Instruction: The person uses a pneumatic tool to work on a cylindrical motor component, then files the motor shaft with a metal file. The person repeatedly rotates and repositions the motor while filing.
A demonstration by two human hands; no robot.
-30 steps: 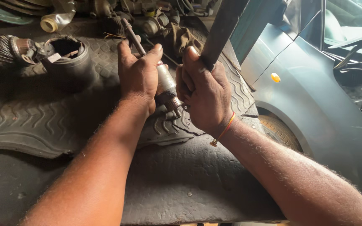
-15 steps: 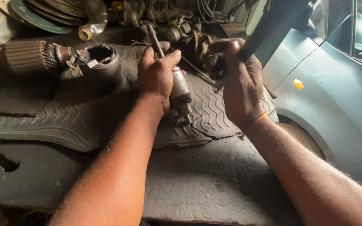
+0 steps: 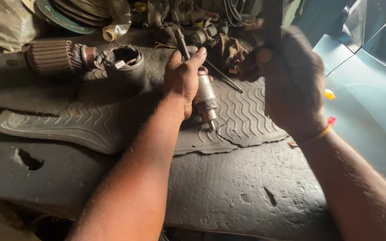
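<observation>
Fingers (image 3: pixel 195 58) of the left hand (image 3: pixel 182 82) grip a metal shaft part (image 3: pixel 205 96) standing almost upright on the ribbed rubber mat (image 3: pixel 246 120), toothed end down, thin rod up and away. Right hand (image 3: pixel 291 82), raised beside it, clenches a dark bar (image 3: pixel 271 20). Farther left on the mat, a round housing (image 3: pixel 123 67) and copper-wound rotor (image 3: pixel 54 56) lie apart, so disassembly looks well advanced.

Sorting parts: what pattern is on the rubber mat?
Wavy ridges on the dark rubber mat; head view.
</observation>
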